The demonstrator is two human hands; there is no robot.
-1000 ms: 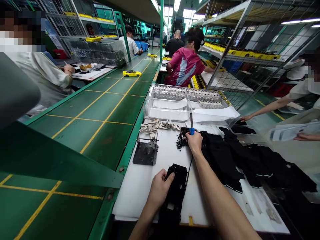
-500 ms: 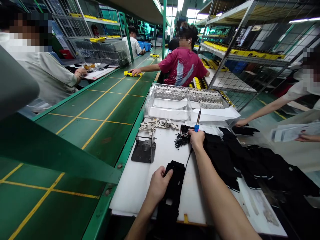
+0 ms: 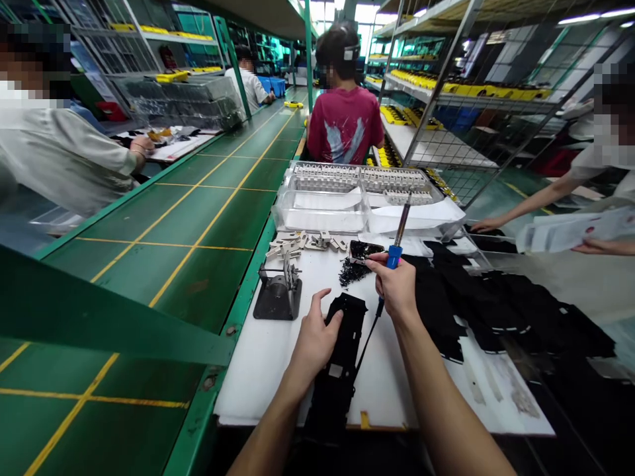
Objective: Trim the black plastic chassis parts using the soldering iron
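Observation:
A soldering iron [image 3: 395, 256] with a blue collar is in my right hand [image 3: 398, 284], closed around it; its metal tip points up and away. My thumb and forefinger tips are close to a small dark box [image 3: 366, 250] and a heap of tiny black pieces [image 3: 353, 271]. My left hand [image 3: 317, 334] grips the side of a long black plastic panel [image 3: 342, 340], thumb on top and forefinger stretched out past it. The remaining left fingers are mostly hidden. The panel lies lengthwise toward me, its near end over the table edge.
A metal stand [image 3: 278, 297] and scattered metal brackets [image 3: 310, 242] lie left of the panel. Clear plastic trays [image 3: 322, 215] stand behind. Black panels [image 3: 491, 304] pile up at right, where another person's hand [image 3: 489, 225] reaches. A green conveyor [image 3: 163, 231] runs along the left.
My right hand has lifted toward me with the soldering iron. My left forefinger has straightened away from the panel. The co-worker in red has drawn an arm back from a yellow toy car on the conveyor.

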